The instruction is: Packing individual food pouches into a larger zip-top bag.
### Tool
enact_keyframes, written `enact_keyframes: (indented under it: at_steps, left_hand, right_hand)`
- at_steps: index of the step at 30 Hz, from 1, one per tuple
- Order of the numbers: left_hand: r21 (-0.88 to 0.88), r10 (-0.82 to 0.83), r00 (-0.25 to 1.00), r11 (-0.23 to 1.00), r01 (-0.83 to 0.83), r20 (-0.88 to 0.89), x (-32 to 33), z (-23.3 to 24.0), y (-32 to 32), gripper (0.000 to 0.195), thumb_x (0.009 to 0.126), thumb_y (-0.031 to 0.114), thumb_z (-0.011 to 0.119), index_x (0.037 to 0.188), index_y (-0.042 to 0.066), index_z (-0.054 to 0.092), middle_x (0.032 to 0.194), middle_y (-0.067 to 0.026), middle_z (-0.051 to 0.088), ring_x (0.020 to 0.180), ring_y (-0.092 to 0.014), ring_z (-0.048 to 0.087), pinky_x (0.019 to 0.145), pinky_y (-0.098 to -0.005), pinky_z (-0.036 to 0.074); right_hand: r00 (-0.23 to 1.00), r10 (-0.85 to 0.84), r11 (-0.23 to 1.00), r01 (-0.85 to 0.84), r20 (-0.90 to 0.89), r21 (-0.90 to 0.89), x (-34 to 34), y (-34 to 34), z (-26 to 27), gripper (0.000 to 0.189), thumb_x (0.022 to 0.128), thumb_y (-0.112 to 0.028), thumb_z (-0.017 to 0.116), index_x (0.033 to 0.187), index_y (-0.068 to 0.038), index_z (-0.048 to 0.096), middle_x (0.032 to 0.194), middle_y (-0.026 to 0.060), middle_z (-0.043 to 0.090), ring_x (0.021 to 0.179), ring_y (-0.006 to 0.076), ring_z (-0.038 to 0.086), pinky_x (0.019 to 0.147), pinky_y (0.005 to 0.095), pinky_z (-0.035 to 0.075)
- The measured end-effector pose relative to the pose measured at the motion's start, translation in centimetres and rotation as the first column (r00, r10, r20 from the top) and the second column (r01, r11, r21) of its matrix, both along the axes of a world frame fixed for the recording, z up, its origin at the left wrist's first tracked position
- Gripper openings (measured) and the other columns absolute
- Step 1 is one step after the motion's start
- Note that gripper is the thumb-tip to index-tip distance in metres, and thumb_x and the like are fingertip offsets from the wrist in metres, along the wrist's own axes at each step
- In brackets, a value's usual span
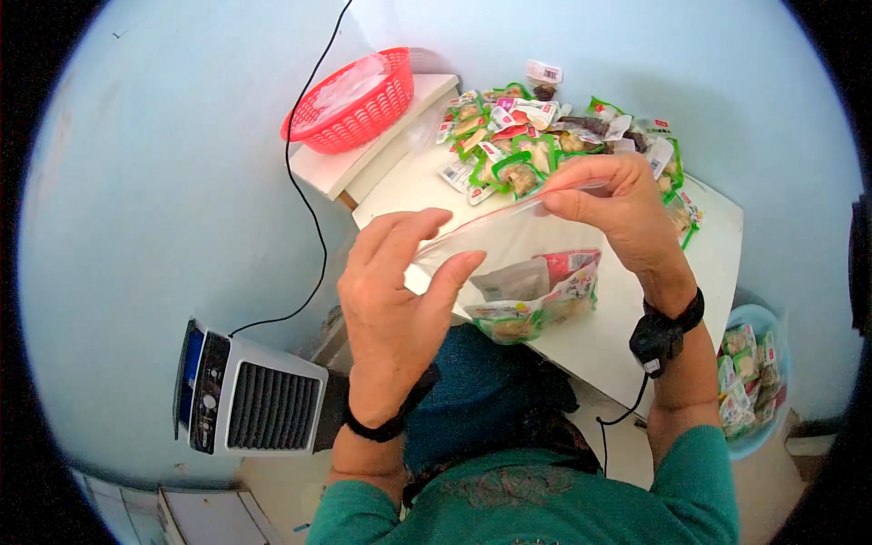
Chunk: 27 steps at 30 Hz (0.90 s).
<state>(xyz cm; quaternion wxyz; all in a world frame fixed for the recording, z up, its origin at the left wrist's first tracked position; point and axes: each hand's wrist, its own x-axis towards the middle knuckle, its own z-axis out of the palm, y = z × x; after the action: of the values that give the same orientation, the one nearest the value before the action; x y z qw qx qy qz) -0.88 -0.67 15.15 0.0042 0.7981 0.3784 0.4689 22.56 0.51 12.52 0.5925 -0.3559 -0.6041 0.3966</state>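
A clear zip-lock plastic bag [507, 238] with a red strip along its top edge spans the space between my hands. My right hand [616, 204] pinches the strip near its right end, thumb below and fingers above. At the other end, my left hand [395, 286] has thumb and fingertips spread apart, with the bag's left corner close to its palm. Whether the palm touches the plastic I cannot tell. Several printed food packets [538, 320] with green edges and one with a red panel sit in the bag's lower part, over the table's front edge.
Loose food packets [518, 174] are heaped along the back of the white table [708, 266]. A red plastic basket [361, 112] holding clear plastic stands on a white ledge [402, 129]. At right is a blue tub [783, 368] of packets; at left, an air cooler [266, 402] and black cable [320, 231].
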Motion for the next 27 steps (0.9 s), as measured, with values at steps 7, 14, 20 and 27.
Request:
enact_keyframes:
  at_steps: [7,14,20,27]
  left_hand:
    - [-0.289,0.007,0.989,0.956,0.037,0.15,-2.7,-1.9,0.7,0.026,0.076,0.01,0.079,0.097,0.0,0.069,0.093,-0.0123,0.069,0.079,-0.02,0.065,0.068,-0.0286,0.051]
    - [-0.522,0.023,0.896,0.819,0.237,0.443,-2.8,-2.5,0.6,0.01,0.084,0.008,0.073,0.091,0.0,0.071,0.088,-0.0039,0.068,0.072,-0.006,0.059,0.063,-0.0205,0.048]
    - [-0.454,-0.029,0.844,0.833,0.316,0.535,-2.2,-2.6,0.5,0.008,0.086,0.004,0.071,0.091,-0.002,0.069,0.087,-0.0016,0.066,0.071,-0.005,0.057,0.061,-0.0189,0.046]
    - [-0.417,-0.061,0.802,0.829,0.373,0.594,-1.5,-3.0,0.6,0.009,0.087,0.002,0.07,0.095,-0.002,0.068,0.087,-0.001,0.065,0.069,-0.005,0.056,0.06,-0.0184,0.045]
  right_hand:
    - [0.999,-0.006,1.0,0.005,0.045,0.004,0.5,0.0,0.1,0.009,0.083,-0.007,0.073,0.089,0.0,0.073,0.082,0.0056,0.072,0.075,0.0104,0.066,0.07,0.0237,0.053]
    - [1.0,0.014,1.0,-0.014,-0.003,-0.001,0.7,0.1,0.0,0.01,0.082,-0.008,0.074,0.088,0.0,0.073,0.081,0.006,0.071,0.074,0.0103,0.066,0.07,0.0237,0.053]
    - [0.999,0.017,1.0,-0.017,0.045,0.007,1.3,0.0,0.1,0.012,0.081,-0.008,0.076,0.089,0.0,0.073,0.082,0.0055,0.071,0.075,0.01,0.066,0.07,0.0231,0.053]
    - [1.0,0.011,0.999,-0.012,0.019,0.03,1.7,0.1,0.1,0.011,0.08,-0.008,0.076,0.089,-0.002,0.074,0.083,0.0035,0.07,0.075,0.0093,0.064,0.072,0.0229,0.052]
